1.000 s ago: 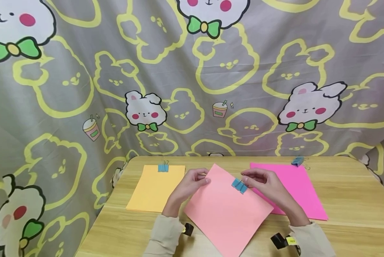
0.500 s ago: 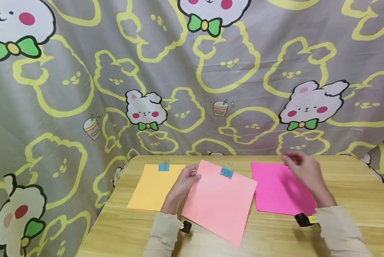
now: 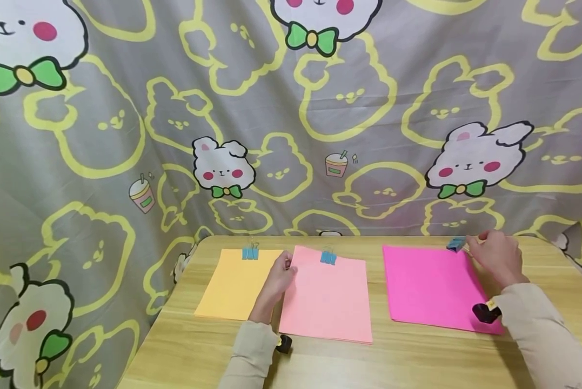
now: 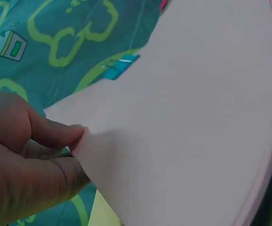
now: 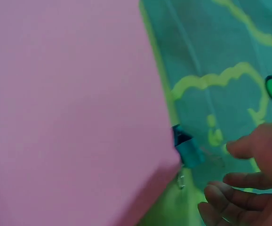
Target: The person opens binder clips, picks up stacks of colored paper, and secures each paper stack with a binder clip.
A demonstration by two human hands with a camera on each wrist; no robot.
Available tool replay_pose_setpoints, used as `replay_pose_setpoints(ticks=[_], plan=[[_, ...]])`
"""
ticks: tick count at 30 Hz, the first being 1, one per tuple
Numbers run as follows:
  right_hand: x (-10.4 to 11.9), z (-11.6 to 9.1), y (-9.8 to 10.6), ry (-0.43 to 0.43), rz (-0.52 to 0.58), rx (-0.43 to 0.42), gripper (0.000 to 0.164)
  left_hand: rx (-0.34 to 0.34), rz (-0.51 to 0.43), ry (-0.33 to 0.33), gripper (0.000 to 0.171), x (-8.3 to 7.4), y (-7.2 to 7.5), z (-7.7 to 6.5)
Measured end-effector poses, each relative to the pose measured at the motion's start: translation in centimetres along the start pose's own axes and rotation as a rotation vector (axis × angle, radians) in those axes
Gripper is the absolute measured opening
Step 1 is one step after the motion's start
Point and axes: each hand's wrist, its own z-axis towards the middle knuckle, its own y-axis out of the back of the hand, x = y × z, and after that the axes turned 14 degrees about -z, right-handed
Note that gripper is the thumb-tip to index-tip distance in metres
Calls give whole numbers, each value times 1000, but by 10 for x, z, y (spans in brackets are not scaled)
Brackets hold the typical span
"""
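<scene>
My left hand point(image 3: 279, 278) pinches the left edge of a light pink stack of paper point(image 3: 325, 302) between thumb and fingers; in the left wrist view the pinched edge of the pink paper point(image 4: 173, 117) bends slightly. A blue binder clip point(image 3: 328, 257) grips that stack's top edge. On the right, my right hand point(image 3: 499, 260) reaches over the far right corner of a bright pink stack point(image 3: 432, 286), beside a second blue binder clip point(image 3: 456, 243). The right wrist view shows the fingers point(image 5: 239, 181) spread apart, a short gap from this binder clip point(image 5: 188, 149).
A yellow-orange paper stack point(image 3: 234, 286) lies to the left, with its own blue binder clip point(image 3: 250, 253) on the top edge. A patterned curtain point(image 3: 291, 108) hangs behind the wooden table point(image 3: 329, 367) and along its left side. Each wrist wears a small black camera point(image 3: 486, 312).
The light pink stack has turned from a diamond tilt to nearly straight and come down leftward. My right hand has left its clip and moved right to the clip by the bright pink stack.
</scene>
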Motion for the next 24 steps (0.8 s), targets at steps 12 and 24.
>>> replay_pose_setpoints(ticks=[12, 24], plan=[[-6, 12, -8, -37, -29, 62, 47, -58, 400, 32, 41, -4, -6, -1], [-9, 9, -7, -95, 196, -34, 46, -51, 570, 133, 87, -3, -9, -6]])
